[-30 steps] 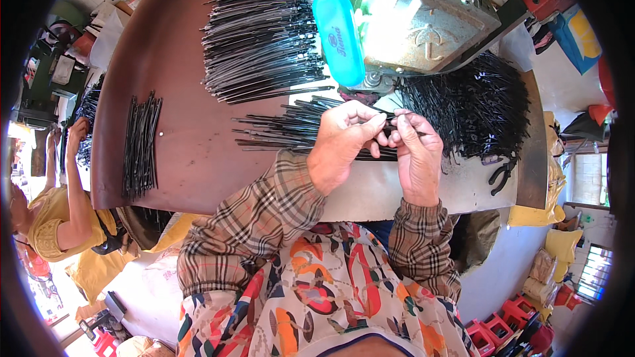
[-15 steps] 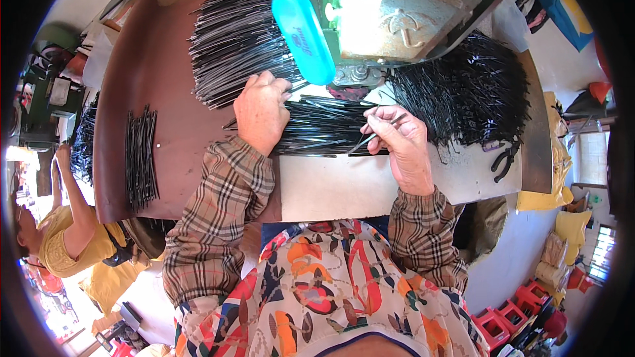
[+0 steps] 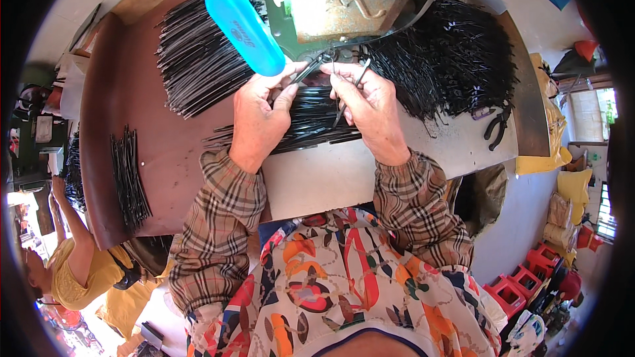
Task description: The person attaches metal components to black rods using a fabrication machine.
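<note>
My left hand (image 3: 259, 111) pinches a thin black metal rod (image 3: 309, 69), its far end at the foot of a green machine (image 3: 360, 0). Close beside it, my right hand (image 3: 374, 107) is closed on a second thin rod (image 3: 338, 118), which slants through the fingers. The right fingertips meet the end of the left hand's rod by the machine; the exact contact is too small to make out. Under both hands lies a bundle of similar black rods (image 3: 311, 114). A bright blue flat paddle-shaped piece (image 3: 243, 30) hangs just above my left hand.
Rods are heaped at the left (image 3: 198, 56) and right (image 3: 450, 59), with a smaller stack (image 3: 129, 178) on the brown sheet (image 3: 175, 185). Black-handled pliers (image 3: 496, 129) lie by the right heap. At far left works a person in yellow (image 3: 76, 268). Red stools (image 3: 512, 296) stand lower right.
Both hands have moved forward and closer together at the machine's foot. My left hand now pinches a rod there. The right hand keeps its rod. The whole view has shifted a little.
</note>
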The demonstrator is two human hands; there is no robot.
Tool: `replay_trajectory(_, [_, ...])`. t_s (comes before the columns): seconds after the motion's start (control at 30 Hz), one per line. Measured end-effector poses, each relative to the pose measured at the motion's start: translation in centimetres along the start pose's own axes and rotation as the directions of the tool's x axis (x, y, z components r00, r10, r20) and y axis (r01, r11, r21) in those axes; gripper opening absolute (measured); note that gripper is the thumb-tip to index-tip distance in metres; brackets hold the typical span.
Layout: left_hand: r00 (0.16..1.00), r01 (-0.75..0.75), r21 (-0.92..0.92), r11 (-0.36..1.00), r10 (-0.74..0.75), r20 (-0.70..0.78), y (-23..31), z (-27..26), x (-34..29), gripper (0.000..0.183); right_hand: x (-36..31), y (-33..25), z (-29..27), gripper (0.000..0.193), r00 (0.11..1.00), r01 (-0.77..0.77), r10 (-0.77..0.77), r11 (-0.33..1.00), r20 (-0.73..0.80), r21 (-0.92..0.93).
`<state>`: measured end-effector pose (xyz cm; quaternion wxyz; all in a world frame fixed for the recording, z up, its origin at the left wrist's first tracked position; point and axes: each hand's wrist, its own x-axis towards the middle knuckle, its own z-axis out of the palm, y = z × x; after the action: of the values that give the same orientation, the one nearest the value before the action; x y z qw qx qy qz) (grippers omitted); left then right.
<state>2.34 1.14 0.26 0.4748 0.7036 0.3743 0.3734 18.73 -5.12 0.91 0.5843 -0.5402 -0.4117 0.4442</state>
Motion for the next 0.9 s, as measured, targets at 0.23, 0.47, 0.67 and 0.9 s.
replay_trajectory(0.23, [0.988, -0.14, 0.154, 0.978, 0.148, -0.042, -1.0, 0.1, 0.3, 0.033, 0.5, 0.9, -0.1, 0.02, 0.998, -0.056, 0.056, 0.998, 0.014, 0.035])
replay_trajectory(0.47, [0.999, 0.046, -0.027, 0.999, -0.045, 0.011, -0.6, 0.1, 0.0, 0.032, 0.5, 1.0, -0.2, 0.021, 0.997, -0.072, 0.071, 0.996, 0.023, 0.05])
replay_trajectory(0.67, [0.993, -0.08, 0.128, 0.989, 0.09, -0.08, -0.6, 0.6, 0.2, 0.031, 0.8, 1.7, -0.5, 0.025, 0.998, -0.042, 0.037, 0.996, 0.054, 0.08])
replay_trajectory(0.9, [0.973, -0.179, 0.274, 0.945, 0.212, -0.095, -0.3, 1.3, 0.3, 0.037, 1.1, 1.4, -0.9, 0.02, 0.999, -0.03, 0.029, 0.998, 0.034, 0.046])
